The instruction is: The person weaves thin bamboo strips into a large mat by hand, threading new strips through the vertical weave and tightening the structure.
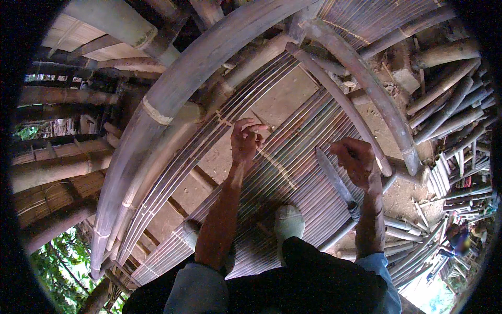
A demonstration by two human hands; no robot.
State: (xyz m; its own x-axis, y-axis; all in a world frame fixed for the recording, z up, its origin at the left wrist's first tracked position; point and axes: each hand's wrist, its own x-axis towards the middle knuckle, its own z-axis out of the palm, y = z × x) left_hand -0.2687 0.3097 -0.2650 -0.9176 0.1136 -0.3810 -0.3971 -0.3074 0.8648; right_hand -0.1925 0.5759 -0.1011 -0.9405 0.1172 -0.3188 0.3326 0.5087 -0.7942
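Note:
My left hand is raised over the slatted bamboo platform, its fingers curled together near a line of pale lashing. A thin dark sliver shows beyond its fingertips; what the fingers pinch is too small to make out. To the right, my right hand is closed with thumb and fingers pressed together. Anything inside it is hidden. Between that hand and the slats lies a long knife, its grey blade pointing away from me and its dark handle close to my right forearm.
My light-coloured shoe rests on the slats. A thick bamboo pole curves along the left, with loose slats beside it. Another pole bounds the right. Stacked bamboo lies farther right on bare earth.

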